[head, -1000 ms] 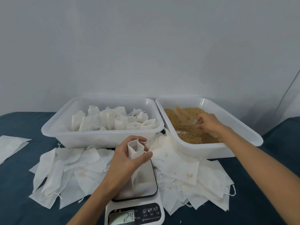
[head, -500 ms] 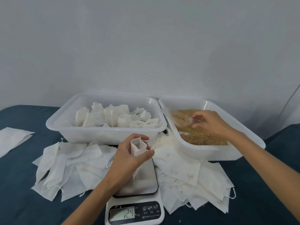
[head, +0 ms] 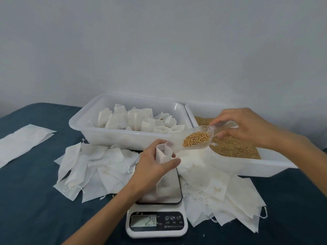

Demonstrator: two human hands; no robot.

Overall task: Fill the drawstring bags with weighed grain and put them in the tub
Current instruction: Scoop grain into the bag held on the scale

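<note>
Left hand (head: 152, 167) grips small white fabric drawstring bag (head: 163, 153) open over white digital scale (head: 156, 221), display reads 2.4. Right hand (head: 247, 127) pinches clear plastic scoop (head: 192, 138) of golden grain beside bag mouth. White plastic tub (head: 113, 137) beyond left hand. Dark blue cloth surface (head: 35, 200); grey wall (head: 159, 41).

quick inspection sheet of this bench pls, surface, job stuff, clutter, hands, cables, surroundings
surface: dark blue cloth.
job's things: open bag held above the scale; clear scoop carrying grain beside the bag's mouth; left tub holds filled bags; right tub holds loose grain.
clutter: flat empty bags piled both sides of the scale; white sheet at far left.
hands: left hand grips the bag; right hand holds the scoop's handle.
cables: nothing seen.
surroundings: plain pale wall.
</note>
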